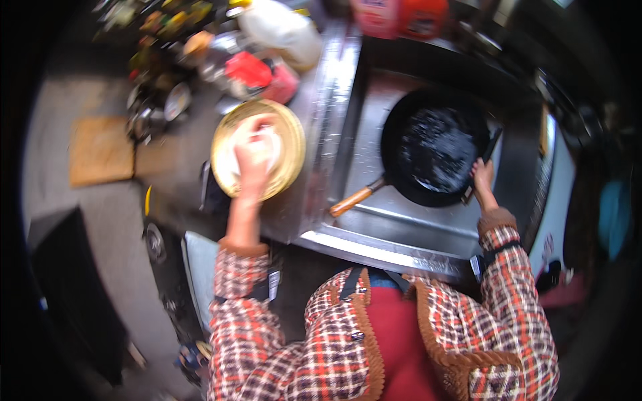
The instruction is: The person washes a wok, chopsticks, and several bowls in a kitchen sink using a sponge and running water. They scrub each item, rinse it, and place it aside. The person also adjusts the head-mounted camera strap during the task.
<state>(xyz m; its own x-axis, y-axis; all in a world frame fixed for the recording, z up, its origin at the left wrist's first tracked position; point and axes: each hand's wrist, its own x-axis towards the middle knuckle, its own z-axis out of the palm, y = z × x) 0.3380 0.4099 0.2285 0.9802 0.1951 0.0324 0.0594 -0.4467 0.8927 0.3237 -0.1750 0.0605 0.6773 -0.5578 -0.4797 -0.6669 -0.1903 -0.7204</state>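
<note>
My left hand [253, 150] is over a yellowish round bowl [296, 145] on the metal counter, fingers curled. Blur hides whether it holds something there. In the sink [361, 155] rests a black wok [396, 145] with water and suds or glare inside, its wooden handle [351, 200] pointing toward the front left. At the wok's right rim, my right hand [482, 174] grips a long dark object [494, 141]. What that object is cannot be made out.
Red and pink bottles [401, 17] stand behind the sink. Left of it are a white plastic container [281, 32], a red-topped item [249, 69] and several blurred jars. A wooden board [102, 150] lies farther left. The faucet area [556, 95] is dark.
</note>
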